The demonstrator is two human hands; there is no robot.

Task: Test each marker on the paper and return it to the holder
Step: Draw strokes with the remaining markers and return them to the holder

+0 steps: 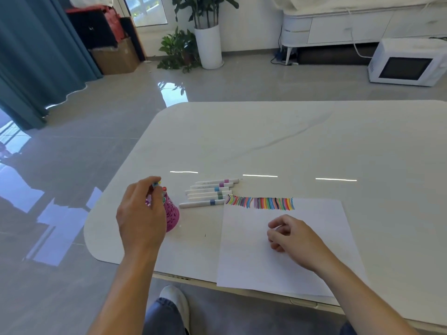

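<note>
Left grip (140, 213) pinches the top end of a marker (156, 184) standing in the pink holder (172, 213), lower left of centre, while the right grip (292, 235) rests loosely curled and empty on the paper (254, 267). That marker should be light, stiff and smooth, so a fingertip pinch near the cap ought to do, though the slim holder could tip. Only its blue-and-yellow end shows, and five white markers (208, 193) lie on the worktop (266, 141) between holder and paper.
</note>
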